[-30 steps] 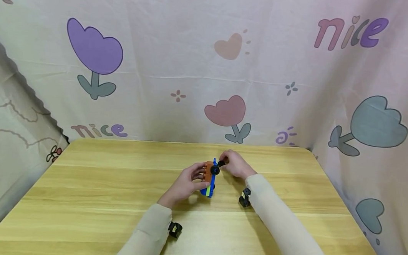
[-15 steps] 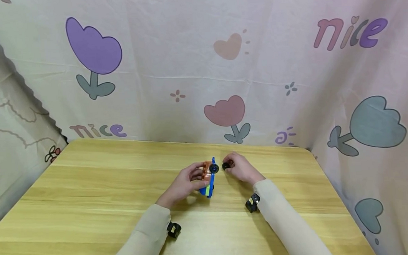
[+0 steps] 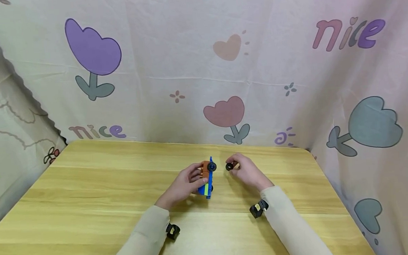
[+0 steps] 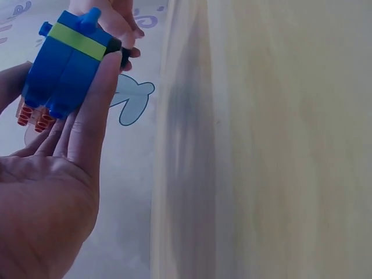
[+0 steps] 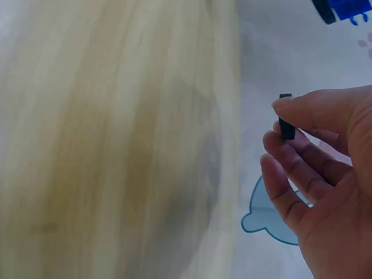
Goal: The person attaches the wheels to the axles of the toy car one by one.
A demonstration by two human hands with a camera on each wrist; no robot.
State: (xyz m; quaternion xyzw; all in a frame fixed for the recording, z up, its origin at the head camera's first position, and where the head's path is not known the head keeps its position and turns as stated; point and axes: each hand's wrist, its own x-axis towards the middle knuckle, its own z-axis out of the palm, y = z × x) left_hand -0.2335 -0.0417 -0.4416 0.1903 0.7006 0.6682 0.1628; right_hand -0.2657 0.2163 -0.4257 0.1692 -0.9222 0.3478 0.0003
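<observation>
My left hand (image 3: 183, 186) grips a toy car (image 3: 208, 181) built of blocks, in blue, lime green and orange, above the table. One black wheel (image 3: 211, 166) shows on its right side near the far end, and part of another black wheel (image 3: 212, 188) shows nearer me. Just right of the car, my right hand (image 3: 246, 171) pinches a loose, small black wheel (image 3: 229, 166) between thumb and fingers, apart from the car. Seen edge-on in the right wrist view, this wheel (image 5: 286, 117) is narrow. The car's far side is hidden by the left fingers.
Both hands work over a wooden table (image 3: 99, 179). A printed curtain (image 3: 172, 59) hangs along its back edge, and more cloth hangs at both sides. Each wrist carries a small black camera, the left one (image 3: 173, 232) and the right one (image 3: 259, 208).
My right hand, pinching the small black wheel, has moved right and slightly toward me, widening the gap to the car. The left hand and car have shifted only slightly left.
</observation>
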